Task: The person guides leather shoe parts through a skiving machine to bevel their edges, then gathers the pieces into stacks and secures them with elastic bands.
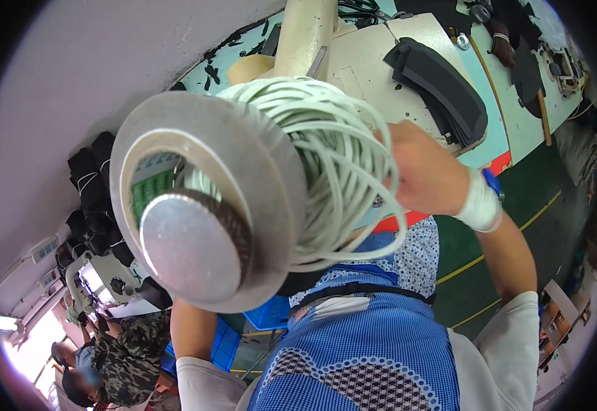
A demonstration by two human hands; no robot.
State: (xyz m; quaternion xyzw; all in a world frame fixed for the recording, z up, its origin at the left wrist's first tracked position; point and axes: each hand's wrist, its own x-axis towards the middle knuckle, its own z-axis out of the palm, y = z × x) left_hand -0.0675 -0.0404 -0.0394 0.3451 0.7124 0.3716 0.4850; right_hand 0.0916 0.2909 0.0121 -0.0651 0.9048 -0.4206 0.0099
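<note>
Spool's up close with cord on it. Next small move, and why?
Probably draw the slack loops snug with the right hand: the white cord hangs loose off the metal spool, some coils sagging below it. The left hand is hidden behind the flange.

Blue-and-white checked apron [374,356] at 6 o'clock, white scalloped trim, black-and-white diamond panel on the bib. Dotted blue-white shirt [415,257] under it, short grey-white sleeves [511,342]. Right hand [425,171] at 3 o'clock: white wrist wrap [480,205] (blue band [493,183] at its edge). Left forearm bare.
</note>
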